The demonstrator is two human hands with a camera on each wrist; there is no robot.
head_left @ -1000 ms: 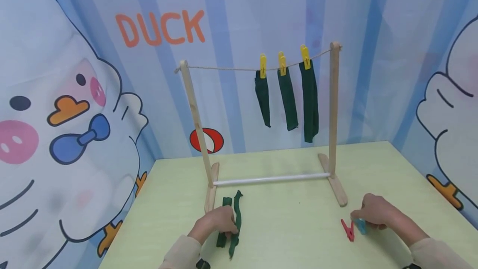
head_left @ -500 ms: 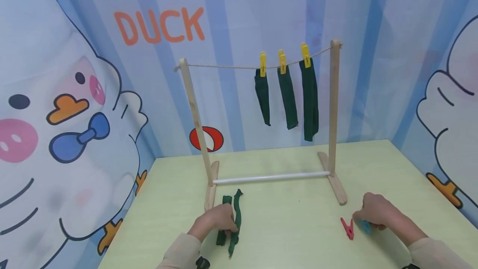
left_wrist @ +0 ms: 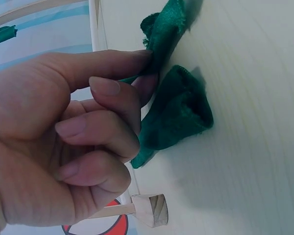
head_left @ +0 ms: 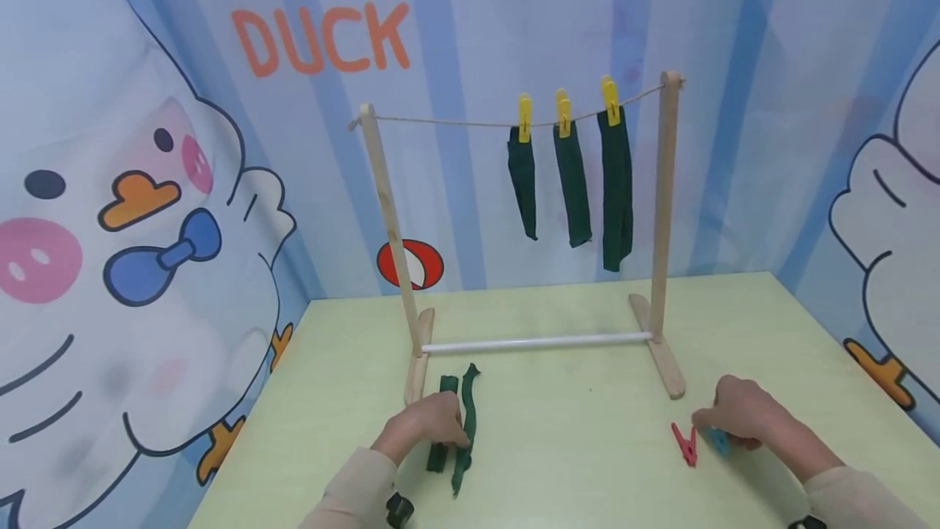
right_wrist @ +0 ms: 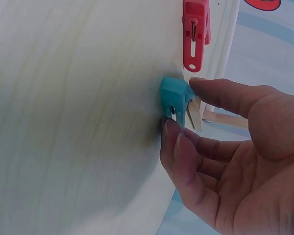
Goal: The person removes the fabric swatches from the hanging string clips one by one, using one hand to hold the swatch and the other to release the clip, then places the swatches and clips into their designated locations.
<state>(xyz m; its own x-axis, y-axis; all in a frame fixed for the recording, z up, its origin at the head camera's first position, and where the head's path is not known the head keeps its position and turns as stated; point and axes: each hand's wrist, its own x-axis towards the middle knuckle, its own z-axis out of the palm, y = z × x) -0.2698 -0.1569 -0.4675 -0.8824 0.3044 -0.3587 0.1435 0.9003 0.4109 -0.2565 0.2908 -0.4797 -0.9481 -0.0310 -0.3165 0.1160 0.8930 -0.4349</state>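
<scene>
My left hand (head_left: pixel 433 421) pinches a narrow green sock (head_left: pixel 470 411) between thumb and index finger; its other fingers are curled. Close beside it on the left, a second green sock (left_wrist: pixel 174 112) lies on the table with its open end showing in the left wrist view. At the right, my right hand (head_left: pixel 743 411) holds a blue clothespin (right_wrist: pixel 174 93) at the table between thumb and fingertips. A red clothespin (head_left: pixel 686 446) lies just left of it. Behind, three green socks (head_left: pixel 573 186) hang from a string (head_left: pixel 441 121) by yellow clothespins (head_left: pixel 564 114).
A wooden stand with a left post (head_left: pixel 385 202), a right post (head_left: pixel 666 202) and a white crossbar (head_left: pixel 536 342) rises at the back of the pale table (head_left: pixel 573 447). Its feet point toward me. A curtain (head_left: pixel 477 6) with duck drawings encloses the table's back and sides.
The blue clothespin has turned slightly in my right hand and shifted a little away from the red one. My left hand stays at the green sock. The head view has tilted slightly.
</scene>
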